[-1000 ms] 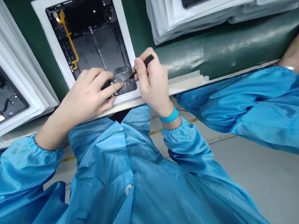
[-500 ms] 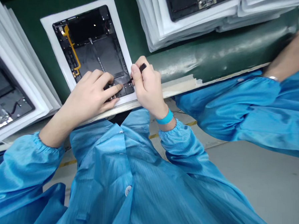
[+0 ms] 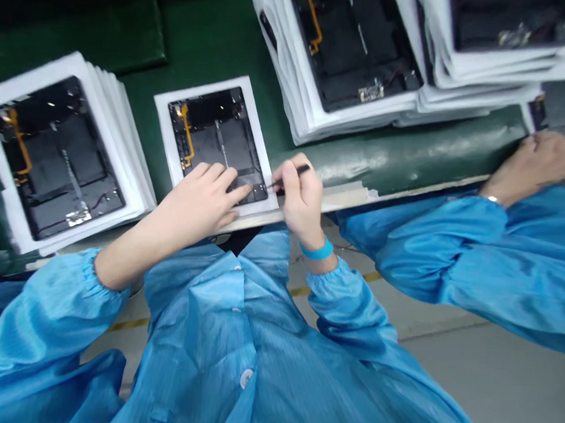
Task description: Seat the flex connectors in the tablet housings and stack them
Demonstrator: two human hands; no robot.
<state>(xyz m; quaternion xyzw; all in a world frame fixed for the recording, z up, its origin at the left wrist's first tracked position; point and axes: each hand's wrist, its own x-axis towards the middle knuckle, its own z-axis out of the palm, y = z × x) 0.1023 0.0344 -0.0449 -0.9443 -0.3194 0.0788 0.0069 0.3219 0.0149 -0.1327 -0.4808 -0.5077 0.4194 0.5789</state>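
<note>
The left hand [image 3: 195, 200] lies on the lower part of an open tablet housing [image 3: 215, 132], its fingers [image 3: 227, 182] spread and pressing down. Just right of the housing, the right hand [image 3: 302, 203] pinches a slim black tool [image 3: 296, 173], its tip at the housing's lower right corner. The housing sits on a white sheet [image 3: 163, 123] on a green surface [image 3: 211, 37]. Around it are three stacks of similar housings: a left stack [image 3: 58, 155] beside it, and a middle stack [image 3: 352, 51] and a far stack [image 3: 510, 28] beyond it. A co-worker's hand [image 3: 541, 159] rests well to its right.

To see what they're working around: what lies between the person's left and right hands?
In the head view, the corner of a black tablet housing on a white sheet, plus the tip of a thin black tool, lie between the left hand and right hand.
</note>
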